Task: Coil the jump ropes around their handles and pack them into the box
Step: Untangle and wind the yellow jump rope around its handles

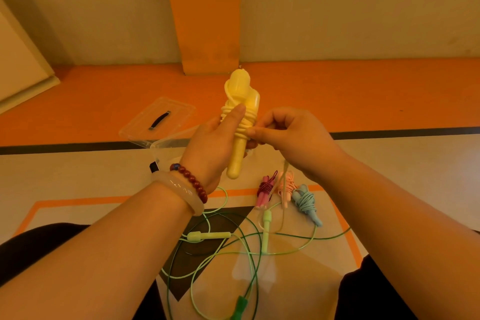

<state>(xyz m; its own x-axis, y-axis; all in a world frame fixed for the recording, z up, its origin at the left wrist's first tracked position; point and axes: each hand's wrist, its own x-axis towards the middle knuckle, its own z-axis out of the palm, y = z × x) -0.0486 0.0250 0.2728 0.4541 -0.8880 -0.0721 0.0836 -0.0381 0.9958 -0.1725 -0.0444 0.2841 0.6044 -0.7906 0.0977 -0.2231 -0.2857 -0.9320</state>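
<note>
A yellow jump rope [242, 91] stands upright in mid-air, its cord wound round both handles. My left hand [213, 145] grips the handles from the left, thumb lying up along the coils. My right hand [291, 138] pinches the cord at the right side of the coil. On the floor below lie three coiled ropes: a pink one with dark red cord [266, 189], a peach one [285, 187] and a light blue one [306, 202]. Loose green ropes [249, 249] sprawl uncoiled, with pale green handles [207, 236] and a darker green handle [240, 305]. The clear box [166, 148] sits behind my left hand, mostly hidden.
The clear box lid [158, 118] with a dark handle lies on the orange floor at the back left. An orange pillar [207, 34] and a wall stand behind. My knees frame the bottom corners. A beaded bracelet and a pale bangle circle my left wrist.
</note>
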